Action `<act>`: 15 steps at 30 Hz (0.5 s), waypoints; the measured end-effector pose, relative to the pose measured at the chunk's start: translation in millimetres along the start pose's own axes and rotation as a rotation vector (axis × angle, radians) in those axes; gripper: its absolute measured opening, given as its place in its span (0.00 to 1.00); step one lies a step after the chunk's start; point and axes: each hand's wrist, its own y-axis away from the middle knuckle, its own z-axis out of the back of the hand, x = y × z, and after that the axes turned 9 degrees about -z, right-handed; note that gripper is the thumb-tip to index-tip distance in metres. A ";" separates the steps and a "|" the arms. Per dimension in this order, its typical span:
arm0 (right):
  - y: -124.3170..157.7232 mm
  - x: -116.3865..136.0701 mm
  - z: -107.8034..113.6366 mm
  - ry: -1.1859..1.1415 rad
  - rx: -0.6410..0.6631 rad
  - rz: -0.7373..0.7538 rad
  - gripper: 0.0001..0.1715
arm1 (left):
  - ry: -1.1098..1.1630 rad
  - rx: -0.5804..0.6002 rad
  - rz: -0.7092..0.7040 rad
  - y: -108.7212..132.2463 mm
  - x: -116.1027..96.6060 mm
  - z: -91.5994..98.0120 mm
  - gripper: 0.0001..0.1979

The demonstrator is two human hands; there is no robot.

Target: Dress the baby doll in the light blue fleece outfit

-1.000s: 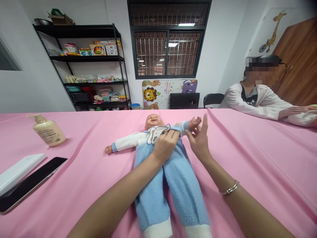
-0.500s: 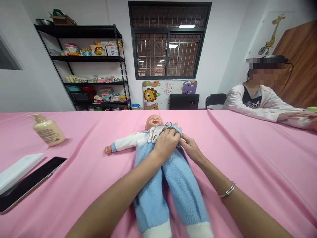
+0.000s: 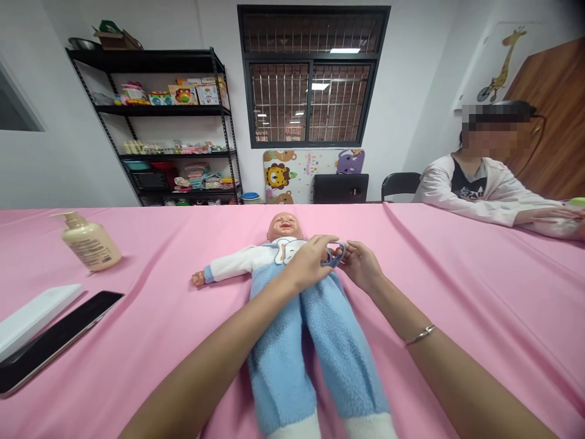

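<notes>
A baby doll point(image 3: 285, 227) lies on its back, its head away from me. It wears a fleece romper point(image 3: 280, 323) with blue legs, white sleeves and an animal face on the chest. My left hand point(image 3: 311, 263) lies across the chest, fingers curled over the sleeve at the doll's right-hand side in view. Between my hands stretches that sleeve's blue cuff point(image 3: 339, 253), its opening showing. My right hand point(image 3: 364, 266) pinches the cuff's outer edge. The doll's arm on that side is mostly hidden by my left hand; the other arm point(image 3: 233, 263) is spread out in its sleeve.
On the pink tablecloth point(image 3: 150, 353) at left stand a pump bottle point(image 3: 92, 244), a white flat box point(image 3: 36, 314) and a black phone point(image 3: 59, 341). Another person point(image 3: 475, 177) sits at the far right, arms on the table. Behind are shelves point(image 3: 150, 110) and a black chair point(image 3: 397, 183).
My left hand has flattened and shifted slightly lower. My right hand has moved right and up, drawing the cuff outward so its opening shows. The chest's animal face is flatter.
</notes>
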 end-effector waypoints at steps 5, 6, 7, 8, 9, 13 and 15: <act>-10.0 1.0 6.9 0.038 0.023 -0.007 0.08 | 0.147 -0.097 0.033 4.6 10.2 -9.2 0.34; -11.3 1.2 7.3 0.044 0.035 -0.003 0.08 | 0.182 -0.146 0.062 5.8 13.3 -10.7 0.32; -12.4 1.4 7.0 0.045 0.040 -0.001 0.08 | 0.202 -0.178 0.083 6.9 16.1 -11.8 0.30; -13.2 1.6 5.9 0.043 0.040 0.000 0.08 | 0.198 -0.183 0.091 7.8 18.4 -12.3 0.27; -13.9 1.7 4.2 0.038 0.045 -0.001 0.07 | 0.165 -0.166 0.089 8.3 19.9 -12.5 0.25; -17.3 4.1 -5.1 0.014 0.094 -0.035 0.08 | -0.080 -0.086 0.027 7.3 18.8 -11.8 0.22; -21.6 7.2 -8.2 0.040 0.103 -0.060 0.09 | -0.158 -0.098 -0.007 5.8 15.3 -11.8 0.20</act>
